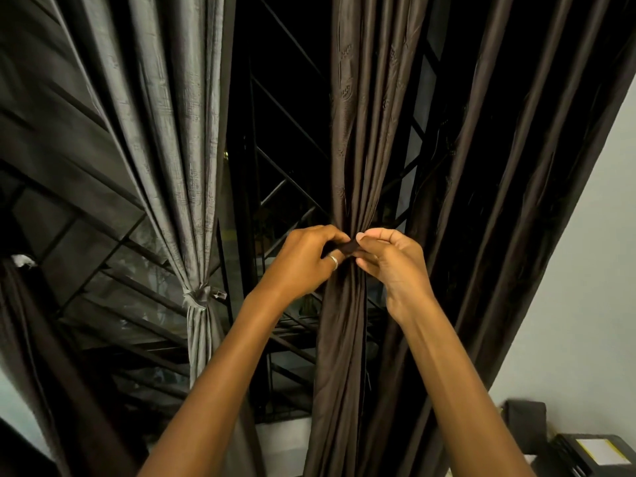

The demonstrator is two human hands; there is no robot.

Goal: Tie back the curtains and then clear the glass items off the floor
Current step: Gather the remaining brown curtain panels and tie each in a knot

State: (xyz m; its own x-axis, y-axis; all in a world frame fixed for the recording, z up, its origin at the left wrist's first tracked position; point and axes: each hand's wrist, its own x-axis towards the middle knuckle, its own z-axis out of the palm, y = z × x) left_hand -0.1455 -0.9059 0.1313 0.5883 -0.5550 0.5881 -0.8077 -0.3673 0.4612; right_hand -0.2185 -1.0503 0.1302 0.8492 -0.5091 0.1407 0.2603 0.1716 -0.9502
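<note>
A dark brown curtain (347, 166) hangs in the middle, gathered into a narrow bunch at hand height. A dark tie strap (348, 250) crosses the front of that bunch. My left hand (306, 258), a ring on one finger, pinches the strap's left end. My right hand (390, 258) pinches its right end, fingertips almost meeting the left hand's. To the left, a grey curtain (172, 132) is bound by a tie (199, 295) at its waist. No glass items or floor are in sight.
A dark window with a black metal grille (285, 187) fills the gap between the curtains. More brown curtain folds (509, 201) hang right, against a pale wall (592, 270). A black box-like device (585, 452) sits at bottom right. Another dark curtain (31, 339) hangs far left.
</note>
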